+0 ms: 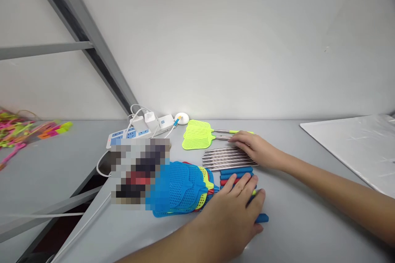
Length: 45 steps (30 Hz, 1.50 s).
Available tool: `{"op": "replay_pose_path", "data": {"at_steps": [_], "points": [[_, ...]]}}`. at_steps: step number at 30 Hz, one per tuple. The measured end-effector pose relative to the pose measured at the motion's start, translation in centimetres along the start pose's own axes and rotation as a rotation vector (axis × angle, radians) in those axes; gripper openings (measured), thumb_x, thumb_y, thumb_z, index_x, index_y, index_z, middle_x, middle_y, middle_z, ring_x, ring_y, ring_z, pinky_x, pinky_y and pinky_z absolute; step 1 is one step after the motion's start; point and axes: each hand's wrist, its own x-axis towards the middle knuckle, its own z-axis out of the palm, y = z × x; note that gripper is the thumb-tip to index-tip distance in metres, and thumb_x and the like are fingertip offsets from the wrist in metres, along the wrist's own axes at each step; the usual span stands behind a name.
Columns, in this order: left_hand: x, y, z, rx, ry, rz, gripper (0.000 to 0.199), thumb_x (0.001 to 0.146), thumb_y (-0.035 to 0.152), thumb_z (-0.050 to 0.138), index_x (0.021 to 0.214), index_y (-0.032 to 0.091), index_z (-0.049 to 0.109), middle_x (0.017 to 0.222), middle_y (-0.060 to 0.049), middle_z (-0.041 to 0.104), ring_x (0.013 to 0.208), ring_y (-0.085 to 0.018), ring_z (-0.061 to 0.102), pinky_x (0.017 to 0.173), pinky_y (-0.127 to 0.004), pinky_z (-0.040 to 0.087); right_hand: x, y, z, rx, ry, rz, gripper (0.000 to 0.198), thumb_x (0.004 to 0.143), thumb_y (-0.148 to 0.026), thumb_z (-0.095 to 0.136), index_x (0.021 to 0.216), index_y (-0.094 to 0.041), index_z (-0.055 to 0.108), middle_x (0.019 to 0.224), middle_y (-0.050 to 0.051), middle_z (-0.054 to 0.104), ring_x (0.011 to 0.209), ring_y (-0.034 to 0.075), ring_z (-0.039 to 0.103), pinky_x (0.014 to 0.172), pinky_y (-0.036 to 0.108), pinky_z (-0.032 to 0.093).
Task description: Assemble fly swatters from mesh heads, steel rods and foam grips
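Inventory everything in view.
swatter heads: several, blue, yellow, red, centre
lime swatters: at least two, rear
metal rods: several, silver, centre
handle tubes: several, blue, red, green, centre
power strip: at least one, white-blue, rear left
plugs: two, white, rear left
round device: one, white, rear
cables: several, white, left
sheet: one, white, right
loose pile: one, multicoloured, left
frame: one, grey, left
desktop: one, grey, centre
wall: one, white, behind
left hand: one, over handle tubes
right hand: one, over metal rods

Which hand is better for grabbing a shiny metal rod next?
Probably the right hand: it is at one end of the metal rods, while the left hand is over the coloured handles, closer to the person.
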Motion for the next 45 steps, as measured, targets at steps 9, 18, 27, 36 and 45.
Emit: {"op": "replay_pose_path", "data": {"at_steps": [9,18,27,36,45], "points": [[0.0,-0.1,0.8,-0.037,-0.006,-0.043,0.062,0.099,0.048,0.034,0.149,0.011,0.032,0.158,-0.018,0.025,0.147,-0.033,0.021,0.114,-0.049,0.029,-4.7,1.0,2.2,0.687,0.518,0.314,0.037,0.099,-0.053,0.032,0.116,-0.028,0.052,0.136,0.007,0.053,0.131,0.022,0.049,0.109,0.043,0.041],[0.5,-0.2,0.1,-0.069,-0.135,-0.087,0.065,0.098,0.052,0.034,0.15,0.013,0.031,0.158,-0.018,0.024,0.145,-0.035,0.023,0.112,-0.053,0.033,-4.0,0.4,3.2,0.926,0.513,0.306,0.042,0.097,-0.061,0.027,0.119,-0.03,0.044,0.147,0.006,0.044,0.141,0.018,0.037,0.117,0.04,0.03],[0.2,-0.1,0.3,-0.06,-0.143,-0.126,0.066,0.098,0.053,0.032,0.151,0.013,0.029,0.159,-0.019,0.022,0.146,-0.035,0.021,0.113,-0.054,0.031,-3.6,-1.4,4.2,1.09,0.521,0.329,0.046,0.095,-0.065,0.033,0.121,-0.03,0.046,0.146,0.003,0.044,0.141,0.016,0.035,0.121,0.035,0.021],[0.1,-0.2,0.9,-0.003,-0.091,-0.129,0.068,0.098,0.053,0.03,0.151,0.011,0.029,0.157,-0.021,0.026,0.144,-0.036,0.026,0.112,-0.053,0.033,-4.5,-2.0,2.6,0.443,0.296,0.289,0.039,0.099,-0.049,0.037,0.132,-0.029,0.043,0.146,0.006,0.045,0.137,0.021,0.04,0.114,0.043,0.032],[0.0,0.0,1.3,0.031,-0.051,-0.149,0.065,0.099,0.05,0.029,0.149,0.009,0.033,0.153,-0.022,0.035,0.142,-0.035,0.031,0.111,-0.051,0.032,-0.7,-1.6,2.1,-0.239,0.026,-0.069,0.027,0.097,-0.028,0.046,0.118,-0.018,0.059,0.117,0.011,0.066,0.109,0.024,0.06,0.095,0.042,0.048]]}}
